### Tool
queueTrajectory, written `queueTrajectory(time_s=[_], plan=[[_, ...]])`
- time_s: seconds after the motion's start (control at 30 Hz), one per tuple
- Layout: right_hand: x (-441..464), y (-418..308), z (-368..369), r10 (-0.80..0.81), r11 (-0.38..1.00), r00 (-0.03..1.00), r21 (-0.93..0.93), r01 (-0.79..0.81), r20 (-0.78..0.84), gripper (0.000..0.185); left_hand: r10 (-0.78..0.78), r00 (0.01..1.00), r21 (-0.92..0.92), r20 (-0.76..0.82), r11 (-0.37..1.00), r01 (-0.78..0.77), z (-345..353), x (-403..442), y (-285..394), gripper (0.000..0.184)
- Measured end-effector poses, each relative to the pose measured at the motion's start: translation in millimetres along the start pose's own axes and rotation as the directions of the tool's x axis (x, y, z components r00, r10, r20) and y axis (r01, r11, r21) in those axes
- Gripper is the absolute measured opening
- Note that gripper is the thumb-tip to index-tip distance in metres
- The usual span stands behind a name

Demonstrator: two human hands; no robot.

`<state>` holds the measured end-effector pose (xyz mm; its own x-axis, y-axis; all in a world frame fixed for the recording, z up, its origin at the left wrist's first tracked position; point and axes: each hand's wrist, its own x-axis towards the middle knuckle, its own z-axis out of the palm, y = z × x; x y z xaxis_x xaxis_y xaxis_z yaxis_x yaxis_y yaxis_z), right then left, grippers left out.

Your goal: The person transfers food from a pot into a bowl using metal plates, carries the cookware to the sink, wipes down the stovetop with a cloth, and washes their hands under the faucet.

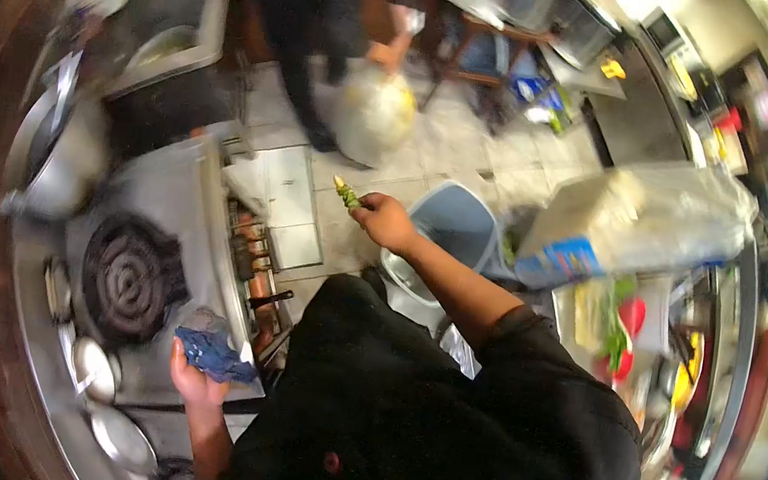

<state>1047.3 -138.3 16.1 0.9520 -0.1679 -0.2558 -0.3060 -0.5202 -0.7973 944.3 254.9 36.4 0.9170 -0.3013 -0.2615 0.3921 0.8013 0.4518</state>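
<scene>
Yellow-tipped green stub (348,196) at ten o'clock; mottled blue cloth (215,357), between seven and eight; black, concentric-ringed burner (131,280), eight.

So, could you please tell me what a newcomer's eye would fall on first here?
Probably the blue cloth in the left hand, by the stove. Next, the green, pale-tipped item in the right hand, near the grey-blue bin. Beyond, another person's hand meets a large whitish bag.

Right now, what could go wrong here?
The blue cloth in the left hand looks close to the burner; it might scorch if that's hot, which I can't tell.
The right hand holds the green piece by one end; it could slip onto the floor.
Someone might trip over the white bag.
</scene>
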Motion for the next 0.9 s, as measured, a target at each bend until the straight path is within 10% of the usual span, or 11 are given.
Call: queueTrajectory(time_s=[0.1,0.13,0.33,0.57,0.77,0.9], plan=[[-30,97,-34,0.261,0.96,0.957,0.14,-0.243,-0.13,0.03,-0.197,0.949,-0.025,0.245,0.978,0.209,51,55,-32,0.04],[-37,139,-33,0.366,0.908,0.925,0.257,-0.331,-0.103,0.028,-0.213,0.976,0.028,-0.046,0.976,0.214,62,69,-45,0.04],[-90,227,-55,0.657,0.438,0.745,0.746,-0.502,0.116,0.014,-0.312,0.95,0.202,-0.012,0.93,0.308,143,131,-104,0.04],[-58,323,-114,0.887,-0.085,0.445,0.992,-0.095,0.119,0.017,-0.31,0.95,0.282,-0.034,0.909,0.307,188,164,-122,0.04],[-30,472,-141,0.936,0.007,0.351,0.999,0.052,-0.025,0.05,-0.216,0.954,0.281,-0.206,0.921,0.269,175,170,-103,0.04],[-32,409,-125,0.911,0.137,0.405,0.984,-0.117,-0.079,0.043,-0.182,0.958,0.198,-0.22,0.954,0.227,148,187,-86,0.041]])
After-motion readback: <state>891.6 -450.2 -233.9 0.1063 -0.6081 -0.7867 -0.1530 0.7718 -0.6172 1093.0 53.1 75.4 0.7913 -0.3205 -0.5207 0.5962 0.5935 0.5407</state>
